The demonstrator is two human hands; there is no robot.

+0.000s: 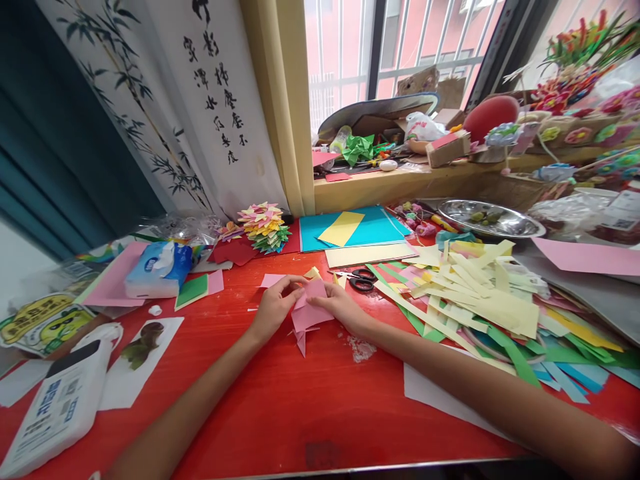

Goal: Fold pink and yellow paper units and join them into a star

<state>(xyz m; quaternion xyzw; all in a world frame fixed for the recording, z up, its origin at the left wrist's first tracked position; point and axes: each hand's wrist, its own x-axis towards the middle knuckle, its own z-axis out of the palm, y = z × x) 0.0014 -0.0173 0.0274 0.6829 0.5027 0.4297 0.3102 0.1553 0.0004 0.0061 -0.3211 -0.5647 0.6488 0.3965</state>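
Pink folded paper (311,308) sits on the red table (280,400) between both hands, partly covered by the fingers, so its full outline and its folds are hard to make out. Its upper part is pinched from both sides; its lower part narrows to small points that reach toward the person, so the long axis runs roughly away from the person, tilted slightly.

Left hand (274,308) comes in from the lower left on a bare forearm, knuckles up, its fingertips curled onto the paper's upper left edge and gripping it. Right hand (341,305) comes in from the lower right, wrist low on the table, thumb and fingers closed on the paper's right edge. How firm either grip is cannot be told. Both elbows are cut off by the bottom of the frame.

Just beyond the right hand lie black-handled scissors (361,279), apart from it. To the right of that hand spreads a heap of yellow, green and blue paper strips (480,300). Beyond the left hand, farther back, stands a stack of folded colored paper pieces (263,227). Well to the left of the left hand lies a blue tissue pack (159,268), and nearer the person a white wet-wipe pack (60,403), its print too small to read.
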